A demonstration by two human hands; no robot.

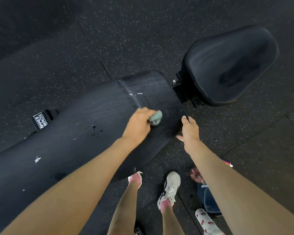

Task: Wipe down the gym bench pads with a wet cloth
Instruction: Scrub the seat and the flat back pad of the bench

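Observation:
A long black bench back pad (66,141) runs from the lower left to the centre, with wet streaks, white scuffs and small dark crumbs on it. Beyond a gap with a metal bracket stands the separate black seat pad (227,65). My left hand (139,124) grips a bunched pale green cloth (156,117) and presses it on the back pad near its right end. My right hand (189,128) grips the near right edge of the same pad, fingers curled over the rim.
Speckled black rubber flooring (143,31) surrounds the bench. A labelled black frame foot (41,122) sticks out at left. My feet in white shoes (170,189) stand below the pad. A pink bottle (196,174), a dark blue bag (208,199) and patterned white fabric (207,221) lie at lower right.

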